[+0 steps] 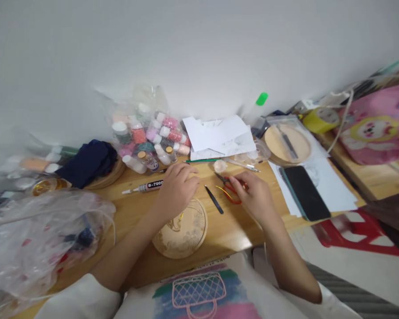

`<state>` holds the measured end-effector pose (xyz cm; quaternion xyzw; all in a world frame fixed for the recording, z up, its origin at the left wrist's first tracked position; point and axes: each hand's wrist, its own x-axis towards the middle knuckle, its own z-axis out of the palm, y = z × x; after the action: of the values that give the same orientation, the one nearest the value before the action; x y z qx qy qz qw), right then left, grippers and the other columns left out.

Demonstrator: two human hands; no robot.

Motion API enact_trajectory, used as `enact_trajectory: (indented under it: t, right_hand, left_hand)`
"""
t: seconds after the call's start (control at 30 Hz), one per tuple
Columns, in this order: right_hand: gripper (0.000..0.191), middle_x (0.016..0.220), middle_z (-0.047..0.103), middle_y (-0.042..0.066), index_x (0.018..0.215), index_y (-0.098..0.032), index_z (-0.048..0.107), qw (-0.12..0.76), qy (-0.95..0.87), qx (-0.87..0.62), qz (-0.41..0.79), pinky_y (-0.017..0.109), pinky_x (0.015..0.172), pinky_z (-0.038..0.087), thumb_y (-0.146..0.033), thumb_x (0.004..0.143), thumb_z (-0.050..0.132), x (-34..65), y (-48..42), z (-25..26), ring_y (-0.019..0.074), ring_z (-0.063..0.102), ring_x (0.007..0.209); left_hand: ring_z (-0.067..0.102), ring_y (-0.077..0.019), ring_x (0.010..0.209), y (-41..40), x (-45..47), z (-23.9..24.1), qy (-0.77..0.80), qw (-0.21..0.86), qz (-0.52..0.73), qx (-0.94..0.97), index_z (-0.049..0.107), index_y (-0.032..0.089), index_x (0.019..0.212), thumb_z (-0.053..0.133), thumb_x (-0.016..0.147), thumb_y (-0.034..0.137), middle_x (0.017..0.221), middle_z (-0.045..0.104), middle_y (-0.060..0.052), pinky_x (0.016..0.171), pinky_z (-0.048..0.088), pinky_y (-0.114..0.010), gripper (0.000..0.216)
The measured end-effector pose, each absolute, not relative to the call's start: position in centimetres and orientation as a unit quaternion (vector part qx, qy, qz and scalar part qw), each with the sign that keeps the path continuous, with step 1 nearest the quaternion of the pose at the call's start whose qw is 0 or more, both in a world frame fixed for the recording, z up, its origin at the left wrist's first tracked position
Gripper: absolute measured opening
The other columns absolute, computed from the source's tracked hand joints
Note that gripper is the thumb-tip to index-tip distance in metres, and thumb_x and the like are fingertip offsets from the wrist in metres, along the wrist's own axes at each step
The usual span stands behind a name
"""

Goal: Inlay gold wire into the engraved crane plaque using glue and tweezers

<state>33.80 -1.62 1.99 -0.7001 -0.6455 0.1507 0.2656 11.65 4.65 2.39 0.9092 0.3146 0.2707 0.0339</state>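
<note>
My left hand [177, 188] rests on the wooden table [232, 230], fingers curled near the top edge of a round wooden disc [182, 230] with a drawn pattern; whether it holds anything is hidden. Close to its knuckles lies a glue tube [145, 187]. My right hand [254, 195] is closed around the red handles of small scissors [228, 188], whose blades point up-left. Black tweezers [214, 199] lie between the two hands. A thin yellow wire [223, 191] curves beside the scissors.
Bead jars in a clear bag [146, 133] stand at the back by the wall, beside white papers [219, 135]. A black phone [305, 191] lies on paper at right. A crumpled plastic bag [40, 239] fills the left. A dark cloth [89, 161] sits on wooden discs.
</note>
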Motion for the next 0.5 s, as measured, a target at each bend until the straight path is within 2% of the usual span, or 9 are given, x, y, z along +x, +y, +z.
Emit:
enact_trajectory:
  t: [0.03,0.07,0.17,0.3,0.43,0.5]
  right_hand:
    - [0.016,0.077,0.069,0.006,0.079,-0.019,0.069,0.198,-0.641,-0.729,0.135,0.028,0.060,0.042,-0.027,0.089,0.058,34.3,-1.5,1.9,0.0189,0.063,0.070]
    - [0.012,0.076,0.070,0.007,0.077,-0.018,0.069,0.170,-0.646,-0.732,0.132,0.029,0.059,0.041,-0.026,0.085,0.063,34.7,-1.4,1.8,0.0204,0.063,0.069]
    - [0.006,0.072,0.068,0.008,0.072,-0.018,0.065,0.135,-0.663,-0.726,0.122,0.028,0.056,0.038,-0.018,0.077,0.068,35.0,-1.4,1.2,0.0209,0.063,0.064]
    - [0.009,0.067,0.066,0.009,0.069,-0.019,0.060,0.129,-0.664,-0.729,0.109,0.027,0.051,0.034,-0.017,0.077,0.063,34.6,-1.5,0.5,0.0200,0.061,0.057]
    - [0.002,0.067,0.066,0.006,0.074,-0.019,0.059,0.153,-0.673,-0.711,0.134,0.026,0.050,0.038,-0.020,0.074,0.062,34.5,-1.7,0.7,0.0187,0.061,0.055]
    - [0.006,0.066,0.065,0.001,0.077,-0.020,0.058,0.185,-0.684,-0.685,0.170,0.024,0.051,0.041,-0.019,0.072,0.061,34.3,-1.9,1.2,0.0157,0.061,0.055]
  left_hand:
    - [0.056,-0.0237,0.101,5.1,11.4,2.5,0.328,0.028,0.276,0.903,0.067,0.019,0.085,0.052,0.093,0.016,0.102,0.067,-0.007,0.091,0.047,-0.045,0.017]
    - [0.056,-0.0238,0.101,5.6,11.2,2.6,0.341,0.026,0.281,0.897,0.067,0.020,0.086,0.052,0.093,0.016,0.102,0.067,-0.007,0.091,0.047,-0.045,0.016]
    - [0.057,-0.0240,0.102,6.7,10.5,3.0,0.365,0.031,0.305,0.879,0.067,0.021,0.087,0.054,0.092,0.017,0.103,0.067,-0.006,0.089,0.048,-0.045,0.015]
    - [0.058,-0.0222,0.101,7.5,10.4,3.9,0.370,0.042,0.337,0.865,0.066,0.021,0.087,0.054,0.092,0.019,0.103,0.066,-0.006,0.089,0.049,-0.043,0.013]
    - [0.060,-0.0190,0.101,7.3,10.8,5.1,0.364,0.100,0.384,0.843,0.065,0.020,0.088,0.057,0.091,0.017,0.102,0.066,-0.005,0.090,0.049,-0.039,0.009]
    - [0.061,-0.0180,0.101,6.9,11.1,5.8,0.360,0.119,0.405,0.832,0.065,0.020,0.089,0.059,0.091,0.016,0.102,0.066,-0.005,0.090,0.050,-0.038,0.008]
